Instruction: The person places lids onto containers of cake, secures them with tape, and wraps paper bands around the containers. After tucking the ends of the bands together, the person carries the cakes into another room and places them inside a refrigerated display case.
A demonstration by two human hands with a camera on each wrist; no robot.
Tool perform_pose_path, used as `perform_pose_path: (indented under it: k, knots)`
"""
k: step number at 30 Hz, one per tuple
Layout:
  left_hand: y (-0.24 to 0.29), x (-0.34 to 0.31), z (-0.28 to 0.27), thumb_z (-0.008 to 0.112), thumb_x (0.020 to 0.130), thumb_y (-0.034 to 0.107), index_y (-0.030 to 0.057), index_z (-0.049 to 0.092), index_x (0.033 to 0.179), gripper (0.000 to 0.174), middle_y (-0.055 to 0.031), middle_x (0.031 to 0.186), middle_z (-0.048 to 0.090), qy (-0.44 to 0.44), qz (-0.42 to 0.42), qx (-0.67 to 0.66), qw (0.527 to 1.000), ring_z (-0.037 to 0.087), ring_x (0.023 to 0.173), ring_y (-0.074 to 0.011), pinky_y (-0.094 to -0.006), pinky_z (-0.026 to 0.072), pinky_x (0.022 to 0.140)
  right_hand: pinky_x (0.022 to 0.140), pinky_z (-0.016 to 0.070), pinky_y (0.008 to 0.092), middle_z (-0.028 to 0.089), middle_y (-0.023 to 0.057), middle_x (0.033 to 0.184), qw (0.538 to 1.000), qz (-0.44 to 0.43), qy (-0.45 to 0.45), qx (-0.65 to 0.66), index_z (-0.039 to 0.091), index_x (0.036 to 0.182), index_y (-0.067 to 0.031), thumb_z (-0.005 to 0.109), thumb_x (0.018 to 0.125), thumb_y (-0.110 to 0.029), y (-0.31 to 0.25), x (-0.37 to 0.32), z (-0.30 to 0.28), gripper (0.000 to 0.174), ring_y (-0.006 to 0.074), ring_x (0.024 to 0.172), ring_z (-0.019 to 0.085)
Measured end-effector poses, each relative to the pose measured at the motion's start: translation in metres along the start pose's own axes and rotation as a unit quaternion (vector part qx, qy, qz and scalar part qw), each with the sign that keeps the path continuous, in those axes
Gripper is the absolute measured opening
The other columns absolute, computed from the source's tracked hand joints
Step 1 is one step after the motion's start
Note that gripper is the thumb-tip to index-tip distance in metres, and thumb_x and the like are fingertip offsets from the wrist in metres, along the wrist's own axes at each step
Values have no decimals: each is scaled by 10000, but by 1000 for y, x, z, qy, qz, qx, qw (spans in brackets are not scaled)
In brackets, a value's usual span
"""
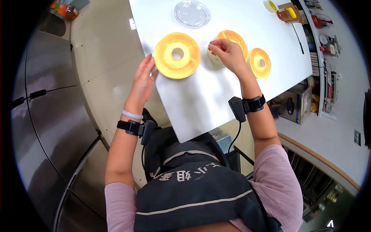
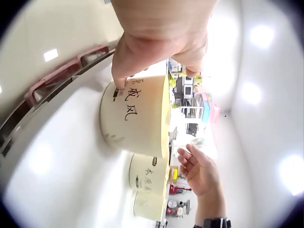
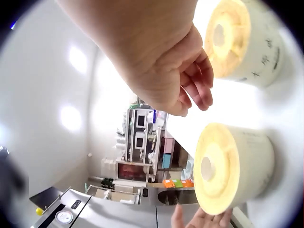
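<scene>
A large yellow ring-shaped cake in a printed paper wrapper stands upright near the table's left edge. My left hand touches its left side with fingers extended. To the right, my right hand hovers in front of a second ring cake, partly hiding it. The right fingers are loosely bent with nothing between them, as the right wrist view also shows. A smaller ring cake in its own wrapper stands just right of the second one.
On the white table, a clear round plastic lid lies beyond the large cake. A jar with a yellow lid and a thin dark stick are at the far right. Shelves line the right side; steel cabinets stand left.
</scene>
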State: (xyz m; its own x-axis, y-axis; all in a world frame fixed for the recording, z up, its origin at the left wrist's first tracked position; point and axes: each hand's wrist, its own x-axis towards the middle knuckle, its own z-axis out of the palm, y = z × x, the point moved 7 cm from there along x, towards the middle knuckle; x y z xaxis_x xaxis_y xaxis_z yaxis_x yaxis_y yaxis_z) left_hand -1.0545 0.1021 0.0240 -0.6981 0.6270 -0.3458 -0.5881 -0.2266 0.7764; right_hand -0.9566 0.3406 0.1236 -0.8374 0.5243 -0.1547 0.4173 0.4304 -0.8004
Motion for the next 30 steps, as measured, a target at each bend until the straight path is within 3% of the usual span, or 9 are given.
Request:
perform_pose_path:
  k: [3, 4, 6, 9, 16, 18, 24, 28, 30]
  knots:
    - [-28, -21, -20, 499, 890, 309, -14, 299, 1278, 543, -136, 1263, 413, 38, -171, -32, 984, 419, 1161, -242, -392, 400, 917, 670, 474, 227, 642, 68, 800, 998, 38, 15, -51, 622, 940, 19, 634, 808, -211, -9, -10, 21, 266, 112, 736, 594]
    - [-24, -21, -23, 499, 890, 309, -14, 299, 1278, 543, -136, 1263, 413, 25, -170, -28, 985, 419, 1161, -242, -392, 400, 917, 687, 474, 220, 642, 67, 819, 994, 60, 20, -92, 615, 954, 24, 628, 820, -199, -14, -10, 25, 261, 107, 770, 601]
    - [-40, -39, -2, 538, 862, 318, 28, 218, 1332, 638, -222, 1252, 381, -65, -338, -138, 929, 429, 1163, -289, -426, 386, 941, 677, 483, 244, 647, 80, 817, 988, 51, 48, -136, 620, 956, 4, 639, 803, -212, -27, -8, 26, 266, 141, 760, 612]
    - [-33, -32, 22, 516, 870, 310, -13, 271, 1275, 573, -276, 1203, 419, -149, -332, -151, 919, 478, 1121, -304, -421, 396, 943, 671, 492, 301, 652, 108, 852, 973, 21, 53, -223, 627, 949, -22, 642, 768, -205, -39, 4, 25, 258, 213, 760, 623]
    - [9, 6, 17, 461, 892, 307, -29, 324, 1211, 484, -259, 1191, 443, -136, -297, -99, 940, 482, 1118, -312, -411, 402, 942, 732, 487, 350, 656, 97, 881, 967, 31, 81, -241, 631, 974, -59, 588, 729, -114, -12, 65, 22, 255, 253, 836, 616]
    - [26, 23, 14, 437, 901, 208, 56, 378, 1010, 196, -297, 1141, 483, -103, -283, -134, 944, 501, 1104, -351, -436, 420, 936, 786, 475, 345, 644, 123, 955, 971, 39, 73, -225, 631, 998, -67, 549, 717, -45, -5, 90, 26, 294, 258, 918, 600]
    - [51, 46, 28, 437, 909, 227, 65, 254, 1269, 435, -313, 1193, 432, -121, -333, -54, 933, 454, 1144, -383, -469, 411, 935, 847, 452, 319, 618, 143, 1030, 994, 20, 10, -105, 609, 1043, -37, 483, 680, 46, 8, 146, 11, 393, 267, 983, 574]
    - [54, 61, 34, 466, 900, 261, 99, 270, 1264, 444, -293, 1197, 430, -139, -372, -31, 917, 464, 1140, -357, -442, 411, 935, 824, 457, 333, 629, 123, 982, 971, 44, -13, -234, 627, 1017, -79, 511, 711, 16, 32, 153, 28, 341, 280, 941, 579]
    - [57, 70, 41, 457, 902, 268, 99, 252, 1292, 472, -292, 1203, 429, -158, -365, -30, 917, 462, 1143, -356, -433, 403, 945, 784, 465, 341, 630, 110, 920, 918, 22, -20, -395, 650, 943, -102, 532, 744, -51, 41, 154, 40, 237, 260, 895, 587]
